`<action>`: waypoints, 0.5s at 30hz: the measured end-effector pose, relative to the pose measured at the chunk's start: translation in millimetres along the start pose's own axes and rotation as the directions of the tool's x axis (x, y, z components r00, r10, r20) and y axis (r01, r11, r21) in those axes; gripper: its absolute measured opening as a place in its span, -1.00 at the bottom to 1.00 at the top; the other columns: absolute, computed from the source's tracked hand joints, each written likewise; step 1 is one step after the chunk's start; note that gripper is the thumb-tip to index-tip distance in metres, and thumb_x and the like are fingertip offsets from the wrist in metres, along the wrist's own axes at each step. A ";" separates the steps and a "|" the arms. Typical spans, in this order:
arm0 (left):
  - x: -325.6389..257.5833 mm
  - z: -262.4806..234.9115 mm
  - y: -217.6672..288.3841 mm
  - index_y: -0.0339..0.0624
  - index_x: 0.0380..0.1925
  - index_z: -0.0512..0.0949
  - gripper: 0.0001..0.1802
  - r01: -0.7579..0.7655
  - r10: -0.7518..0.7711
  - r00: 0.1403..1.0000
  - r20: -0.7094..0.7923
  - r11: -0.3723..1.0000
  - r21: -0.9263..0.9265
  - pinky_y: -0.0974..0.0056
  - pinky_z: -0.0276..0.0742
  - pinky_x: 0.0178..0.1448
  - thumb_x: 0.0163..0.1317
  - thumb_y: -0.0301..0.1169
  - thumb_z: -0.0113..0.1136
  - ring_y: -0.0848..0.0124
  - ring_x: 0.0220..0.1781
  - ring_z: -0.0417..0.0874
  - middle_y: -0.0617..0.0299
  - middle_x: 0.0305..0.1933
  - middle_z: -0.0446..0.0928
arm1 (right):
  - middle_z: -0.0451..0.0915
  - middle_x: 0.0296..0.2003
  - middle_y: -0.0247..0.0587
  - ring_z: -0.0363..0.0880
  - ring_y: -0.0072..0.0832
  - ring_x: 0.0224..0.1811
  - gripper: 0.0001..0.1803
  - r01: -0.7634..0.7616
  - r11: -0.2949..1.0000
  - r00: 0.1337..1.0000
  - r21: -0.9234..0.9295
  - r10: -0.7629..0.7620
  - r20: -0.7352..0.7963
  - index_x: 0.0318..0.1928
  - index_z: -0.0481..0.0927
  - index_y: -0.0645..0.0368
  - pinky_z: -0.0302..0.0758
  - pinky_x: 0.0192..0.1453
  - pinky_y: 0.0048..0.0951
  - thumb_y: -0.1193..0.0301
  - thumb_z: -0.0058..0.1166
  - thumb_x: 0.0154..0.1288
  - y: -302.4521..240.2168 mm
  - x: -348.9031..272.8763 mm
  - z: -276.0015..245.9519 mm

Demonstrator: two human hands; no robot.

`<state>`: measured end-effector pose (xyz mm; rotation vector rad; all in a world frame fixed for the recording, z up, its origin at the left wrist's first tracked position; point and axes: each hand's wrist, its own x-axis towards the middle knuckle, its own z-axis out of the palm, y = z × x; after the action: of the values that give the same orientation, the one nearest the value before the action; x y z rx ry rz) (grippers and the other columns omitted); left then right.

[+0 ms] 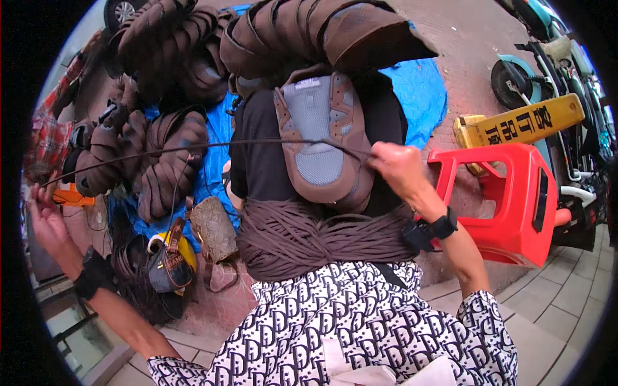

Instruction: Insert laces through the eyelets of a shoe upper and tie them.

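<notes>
Spanning the head view, a thin, taut brown lace (225,143) crosses a shoe upper (318,166) of grey mesh and smooth brown panels, rounded at the toe, resting on the lap (257,174). Ropy laces (283,241) lie bundled along the lap's near edge; curved, nested uppers (174,148) crowd the left side of a creased blue tarp (421,96). Left hand (48,219): fingertips narrowed on the lace, remaining fingers loosely parted. Right hand (399,168): fingers curled, pinching the lace beside the upper.
</notes>
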<state>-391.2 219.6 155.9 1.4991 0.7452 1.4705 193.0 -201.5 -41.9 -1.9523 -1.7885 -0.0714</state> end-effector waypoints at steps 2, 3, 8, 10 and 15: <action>-13.2 17.0 -13.0 -0.45 -0.04 0.34 -0.69 -0.019 0.018 0.999 -0.031 0.999 -0.038 0.43 0.45 -0.07 0.30 -0.44 -0.15 0.43 -0.17 0.47 0.05 -0.10 0.45 | 0.51 -0.64 -0.17 0.53 -0.35 -0.62 -0.86 -0.102 0.978 0.990 -0.182 0.082 -0.112 -0.47 0.48 0.14 0.39 -0.62 -0.38 0.39 0.09 -0.10 30.7 20.1 -19.5; -18.3 28.4 -14.9 -0.43 -0.03 0.34 -0.68 -0.008 0.011 0.999 0.030 0.997 -0.078 0.44 0.44 -0.08 0.30 -0.44 -0.16 0.44 -0.18 0.48 0.05 -0.08 0.45 | 0.53 -0.63 -0.17 0.53 -0.41 -0.64 -0.85 -0.277 0.955 0.938 0.108 0.293 -0.187 -0.42 0.51 0.16 0.39 -0.62 -0.43 0.44 0.06 -0.10 40.4 28.2 -27.1; -27.2 67.7 8.9 -0.35 0.07 0.30 -0.63 -0.055 0.057 0.998 -0.042 0.998 0.040 0.44 0.34 -0.03 0.29 -0.41 -0.13 0.49 -0.08 0.45 0.10 0.04 0.40 | 0.60 -0.29 -0.18 0.59 -0.42 -0.34 -0.68 -0.193 -0.196 0.796 0.961 0.542 0.270 -0.14 0.50 0.25 0.49 -0.35 -0.54 0.57 -0.02 -0.01 43.5 57.0 -43.2; -29.4 70.8 21.8 -0.31 0.03 0.34 -0.66 -0.090 0.098 0.987 -0.128 0.994 0.067 0.54 0.36 -0.23 0.29 -0.40 -0.10 0.56 -0.30 0.42 0.14 -0.04 0.44 | 0.56 -0.20 -0.16 0.55 -0.39 -0.22 -0.63 -0.013 -0.333 0.873 0.943 0.456 0.173 -0.08 0.47 0.25 0.48 -0.24 -0.50 0.57 -0.02 0.01 37.6 60.8 -54.1; -29.0 78.4 59.8 -0.27 -0.01 0.37 -0.67 -0.188 0.206 0.964 -0.170 0.976 0.114 0.53 0.33 -0.32 0.28 -0.33 -0.09 0.57 -0.38 0.40 0.20 -0.12 0.43 | 0.49 -0.09 -0.12 0.49 -0.39 -0.09 -0.58 0.115 -0.359 0.955 0.926 0.296 -0.004 -0.01 0.44 0.27 0.47 -0.14 -0.46 0.62 -0.05 0.04 62.6 66.6 -138.5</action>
<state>-327.3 154.4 203.0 1.5636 0.8029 1.7605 300.9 -194.6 84.0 -0.5239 -0.6286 0.9700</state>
